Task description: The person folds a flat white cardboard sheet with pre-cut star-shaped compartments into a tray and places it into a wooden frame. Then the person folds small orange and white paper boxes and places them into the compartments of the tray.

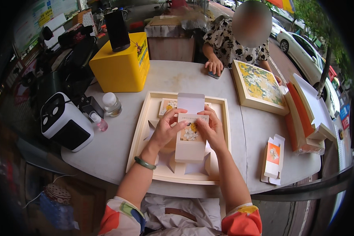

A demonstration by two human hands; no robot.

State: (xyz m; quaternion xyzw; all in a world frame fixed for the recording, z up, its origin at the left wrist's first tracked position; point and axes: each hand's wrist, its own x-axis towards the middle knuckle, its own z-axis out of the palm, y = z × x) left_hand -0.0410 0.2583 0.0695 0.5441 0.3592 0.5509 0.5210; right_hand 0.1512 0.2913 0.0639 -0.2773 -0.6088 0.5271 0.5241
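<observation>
My left hand (167, 129), below a green bangle (144, 163), and my right hand (212, 129) grip a small cream carton (190, 152) from both sides. White and yellow flowers are printed on its front, and a pale flap (190, 103) stands up at its far end. Both thumbs press on its upper face. Beneath it lies a shallow cream box tray (134, 155) with folded-paper compartments. A second flowered carton (164, 107) lies in the tray's far part, partly hidden by my hands and the held carton.
To the right are a large flowered box (261, 86), an orange-and-white carton (273, 155) and stacked packaging (303, 114). A yellow box (120, 65), a white device (67, 122) and small bottles (112, 104) stand left. Across the table, a person's hand (214, 65) touches a phone (215, 74).
</observation>
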